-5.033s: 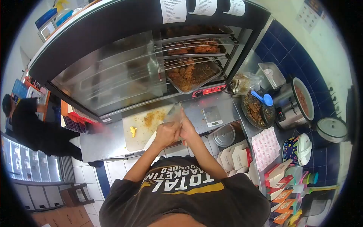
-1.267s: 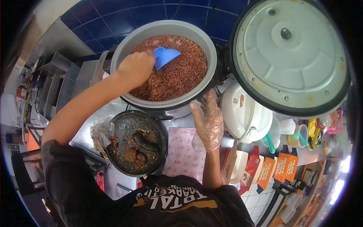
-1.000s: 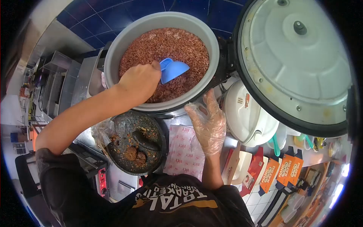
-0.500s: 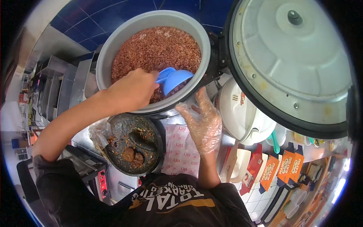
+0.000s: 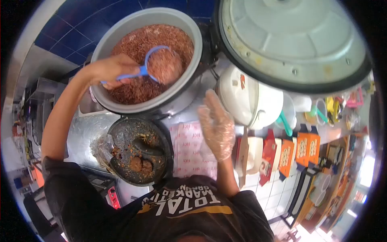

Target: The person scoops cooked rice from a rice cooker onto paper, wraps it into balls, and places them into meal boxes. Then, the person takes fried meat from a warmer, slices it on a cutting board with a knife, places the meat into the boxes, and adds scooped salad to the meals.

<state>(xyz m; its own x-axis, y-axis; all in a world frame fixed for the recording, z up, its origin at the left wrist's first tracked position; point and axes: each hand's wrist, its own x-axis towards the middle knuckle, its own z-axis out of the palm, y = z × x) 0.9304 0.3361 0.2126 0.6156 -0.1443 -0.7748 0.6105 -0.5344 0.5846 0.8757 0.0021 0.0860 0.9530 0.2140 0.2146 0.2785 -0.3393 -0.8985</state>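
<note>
My left hand (image 5: 111, 71) is closed round the handle of a blue scoop (image 5: 143, 71). The scoop's round cup faces up, heaped with reddish-brown rice, over the large cooker pot (image 5: 196, 38), which holds more of the same rice (image 5: 131, 44). My right hand (image 5: 219, 131), in a clear plastic glove, is raised with its fingers stretched out and nothing in it. It hovers between the printed pink-and-white paper (image 5: 187, 141) and a white lidded container (image 5: 250, 97).
The cooker's big lid (image 5: 286, 44) stands open at the upper right. A dark stone mortar (image 5: 125, 155) with a pestle and chunky paste sits below the pot. Red and orange food boxes (image 5: 286, 157) line the counter at right, near cups with green spoons (image 5: 284, 123).
The scoop has turned upright, come up full of rice, and moved left with my left hand. Five seconds ago both hands were together at the counter by a warming cabinet.
</note>
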